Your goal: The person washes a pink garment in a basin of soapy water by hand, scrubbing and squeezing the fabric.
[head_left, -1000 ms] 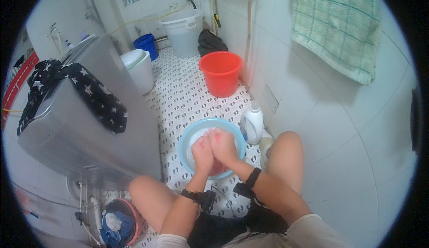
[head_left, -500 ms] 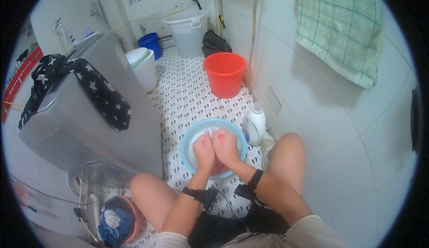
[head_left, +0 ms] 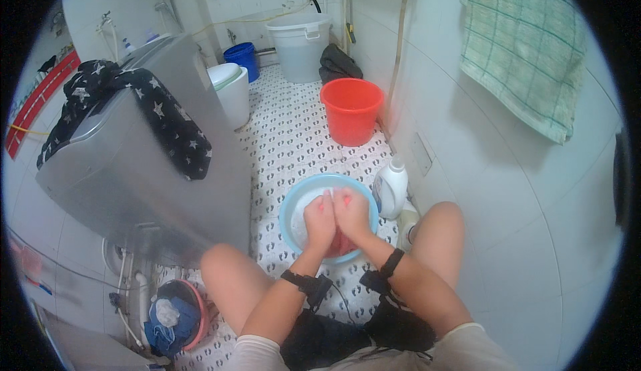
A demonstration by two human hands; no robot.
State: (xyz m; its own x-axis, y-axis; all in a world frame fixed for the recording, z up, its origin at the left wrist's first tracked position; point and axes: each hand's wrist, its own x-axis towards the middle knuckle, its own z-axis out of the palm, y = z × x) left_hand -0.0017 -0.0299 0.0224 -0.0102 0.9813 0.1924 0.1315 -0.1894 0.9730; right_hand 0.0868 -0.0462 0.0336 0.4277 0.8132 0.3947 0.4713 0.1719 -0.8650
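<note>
Clenches left hand [head_left: 320, 219] and right hand [head_left: 352, 213] close side by side, both curled into fists around a bunched red cloth [head_left: 342, 245], with bits of red peeping out at the fingers. Holds the red cloth over a round light-blue basin [head_left: 286, 221], whitish inside, with the lower part between the wrists, toward the near side of the rim. Cannot tell the depth of its lower end. Wears a black strap [head_left: 309, 283] on each forearm.

Has a white jug [head_left: 392, 192] with a handle standing upright just right of the basin, near a pale shoe [head_left: 406, 227]. Faces a red bucket [head_left: 352, 114] farther along the footprint-patterned floor [head_left: 280, 147], beside the wall. Has a grey washing machine [head_left: 167, 201] to the left, draped with a black star-print cloth [head_left: 167, 120], and a pinkish basket [head_left: 201, 321] of blue fabric [head_left: 177, 317] at lower left. Shows, farther back, a blue bucket [head_left: 242, 57], a large whitish tub [head_left: 300, 54] and a dark bag [head_left: 339, 64]; at upper right, a hanging green checked towel [head_left: 524, 54].
</note>
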